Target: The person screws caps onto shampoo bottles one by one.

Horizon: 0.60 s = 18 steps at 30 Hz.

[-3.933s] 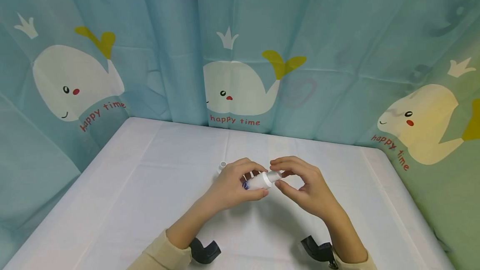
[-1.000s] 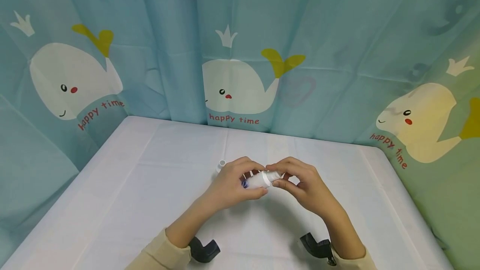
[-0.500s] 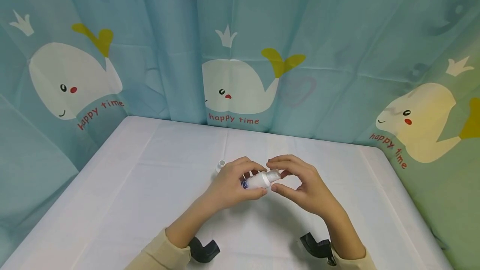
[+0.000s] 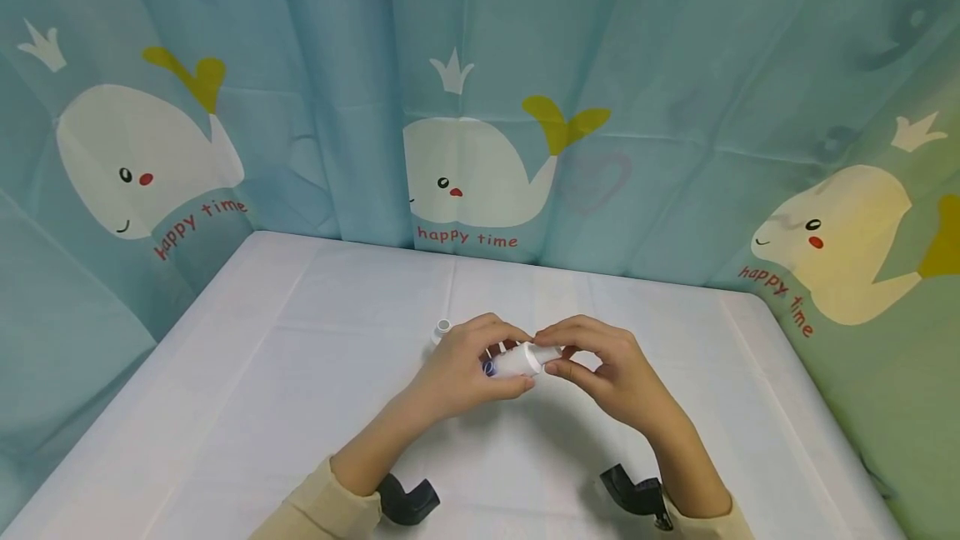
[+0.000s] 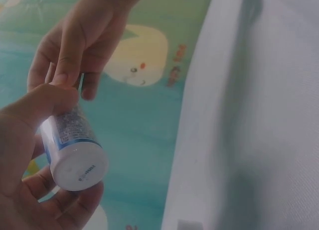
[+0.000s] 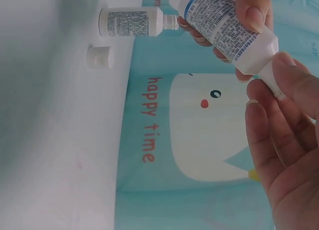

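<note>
My left hand grips a small white bottle by its body, tilted with its top towards the right. Dense printed text and a blue band show on its label in the right wrist view, and its round base faces the camera in the left wrist view. At the bottle's top, my right hand pinches the white cap between thumb and fingers. A second labelled bottle, uncapped with a bare threaded neck, stands on the table behind my left hand. Beside it sits a loose white cap.
A white cloth covers the table. Teal curtains printed with whales hang along its back and sides. Black wrist mounts sit at both sleeves, close over the cloth.
Half a second ago the right fingers were spread off the held bottle's cap; now they have closed on it again, as a second ago. The left hand has kept its grip in place.
</note>
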{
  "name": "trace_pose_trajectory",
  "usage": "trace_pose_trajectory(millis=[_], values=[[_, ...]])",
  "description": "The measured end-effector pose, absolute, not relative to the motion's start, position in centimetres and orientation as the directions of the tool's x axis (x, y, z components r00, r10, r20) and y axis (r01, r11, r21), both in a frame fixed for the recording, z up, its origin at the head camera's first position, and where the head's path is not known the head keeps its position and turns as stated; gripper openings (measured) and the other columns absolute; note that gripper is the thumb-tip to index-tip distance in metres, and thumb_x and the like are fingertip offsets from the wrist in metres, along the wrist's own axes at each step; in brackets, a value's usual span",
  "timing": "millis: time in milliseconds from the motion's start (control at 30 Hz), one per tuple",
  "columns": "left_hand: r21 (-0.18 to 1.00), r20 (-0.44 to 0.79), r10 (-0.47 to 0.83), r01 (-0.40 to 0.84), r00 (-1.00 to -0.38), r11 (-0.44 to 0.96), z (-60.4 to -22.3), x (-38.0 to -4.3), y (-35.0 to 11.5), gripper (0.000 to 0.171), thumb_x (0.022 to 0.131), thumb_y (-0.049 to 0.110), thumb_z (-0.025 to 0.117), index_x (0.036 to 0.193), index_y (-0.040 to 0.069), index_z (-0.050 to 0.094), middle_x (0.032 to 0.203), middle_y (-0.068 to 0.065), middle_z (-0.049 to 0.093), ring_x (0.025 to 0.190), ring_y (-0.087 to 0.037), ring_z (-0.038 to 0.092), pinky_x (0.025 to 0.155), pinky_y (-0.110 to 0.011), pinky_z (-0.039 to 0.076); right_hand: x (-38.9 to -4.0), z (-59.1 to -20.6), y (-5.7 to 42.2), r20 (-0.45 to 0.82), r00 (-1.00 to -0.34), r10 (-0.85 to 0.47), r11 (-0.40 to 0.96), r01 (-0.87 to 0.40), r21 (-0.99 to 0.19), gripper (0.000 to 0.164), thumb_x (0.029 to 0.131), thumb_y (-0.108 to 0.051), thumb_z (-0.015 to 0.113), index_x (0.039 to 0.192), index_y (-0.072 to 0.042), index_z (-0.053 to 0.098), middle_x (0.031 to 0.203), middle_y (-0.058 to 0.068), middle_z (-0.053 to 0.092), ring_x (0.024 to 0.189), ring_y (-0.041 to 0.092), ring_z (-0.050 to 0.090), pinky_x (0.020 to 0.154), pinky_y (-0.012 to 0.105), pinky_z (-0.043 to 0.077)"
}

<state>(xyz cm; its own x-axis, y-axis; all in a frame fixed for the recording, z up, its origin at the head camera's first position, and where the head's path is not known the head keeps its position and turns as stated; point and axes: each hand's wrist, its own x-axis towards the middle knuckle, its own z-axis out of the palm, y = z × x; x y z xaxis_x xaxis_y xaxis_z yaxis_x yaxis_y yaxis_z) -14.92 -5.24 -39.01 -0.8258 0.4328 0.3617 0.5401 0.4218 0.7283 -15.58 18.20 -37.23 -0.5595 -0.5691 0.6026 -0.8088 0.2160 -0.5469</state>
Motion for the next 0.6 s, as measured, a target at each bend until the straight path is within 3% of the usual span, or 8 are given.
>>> trace_pose_trajectory(millis=[600], values=[[0.733, 0.365, 0.438, 0.544, -0.821, 0.409, -39.30, -14.93, -5.06, 0.035, 0.079, 0.033, 0.082, 0.111, 0.023, 0.071, 0.096, 0.014, 0.062, 0.080, -0.005, 0.058, 0.069, -0.024, 0.052, -15.56, -37.27, 18.21, 0.580, -0.607, -0.544, 0.318, -0.789, -0.526, 0.038, 0.076, -0.003, 0.083, 0.110, -0.017, 0.072, 0.096, -0.008, 0.069, 0.083, 0.005, 0.060, 0.076, 0.020, 0.053]])
